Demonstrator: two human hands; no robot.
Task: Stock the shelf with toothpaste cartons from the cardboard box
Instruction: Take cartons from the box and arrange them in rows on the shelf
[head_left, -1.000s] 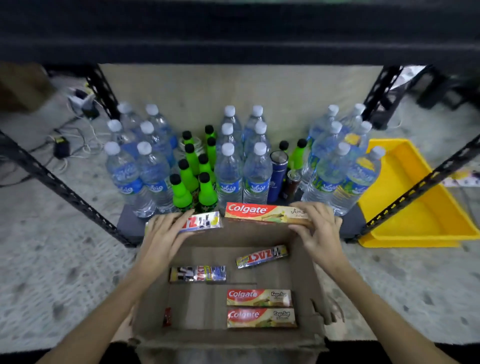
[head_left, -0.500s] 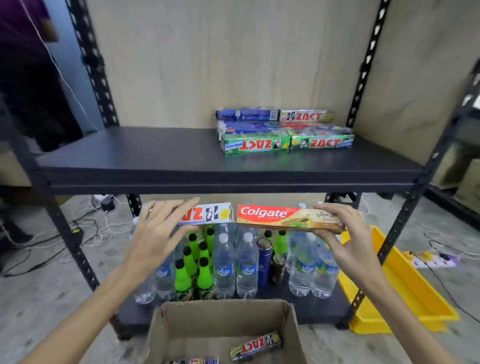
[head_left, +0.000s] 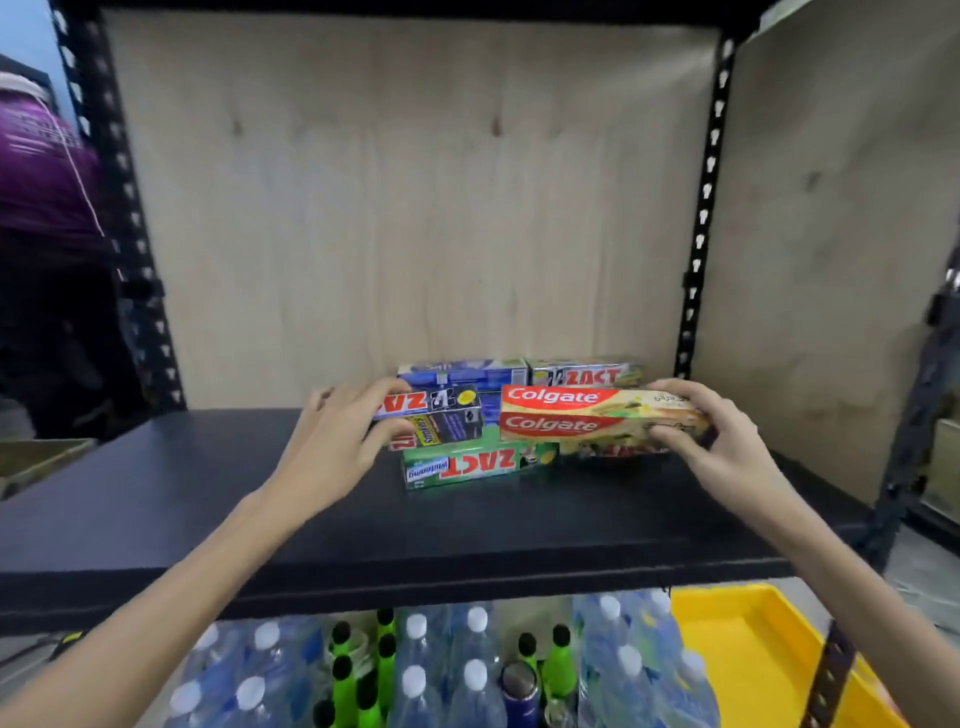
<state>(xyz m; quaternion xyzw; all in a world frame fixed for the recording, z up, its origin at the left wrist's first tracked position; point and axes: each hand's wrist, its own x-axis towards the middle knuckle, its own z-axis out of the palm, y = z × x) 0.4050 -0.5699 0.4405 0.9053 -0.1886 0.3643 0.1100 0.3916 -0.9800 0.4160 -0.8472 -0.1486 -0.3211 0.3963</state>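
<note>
While both arms reach over the shelf edge, left hand pinches dark Zact carton, right hand wraps Colgate carton; both level, lengthwise, prob. to drop flat onto existing stack w/ labels front. Cardboard box not in view.
</note>
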